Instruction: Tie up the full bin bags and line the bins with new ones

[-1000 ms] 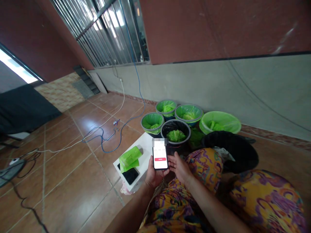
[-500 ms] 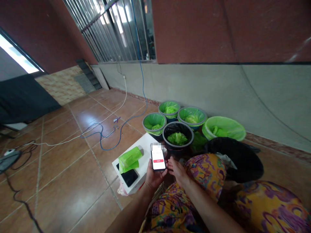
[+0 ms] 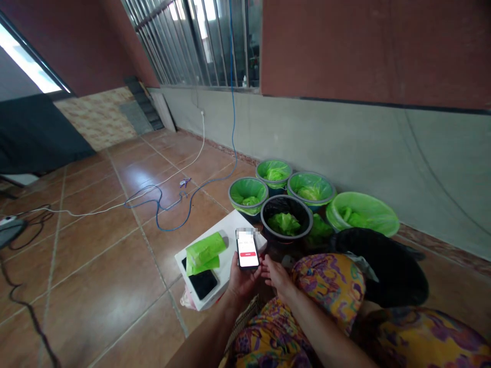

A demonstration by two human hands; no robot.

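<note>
As the left hand (image 3: 241, 282) cradles a phone (image 3: 248, 251), top pixelated, lettering (image 3: 246, 243) illegible

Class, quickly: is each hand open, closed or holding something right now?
Left hand: holding a lit phone from below.
Right hand: open, near the phone's lower corner; whether it touches cannot be told.

Glossy brown floor tiles (image 3: 111, 291) gleam beneath round, grey-rimmed plastic bins (image 3: 286, 236) with thin, crinkled green plastic liners (image 3: 240, 190), near a smooth, glassy-faced, rectangular black phone (image 3: 247, 259) and matt, yellow-and-purple patterned cloth (image 3: 330, 281).
</note>
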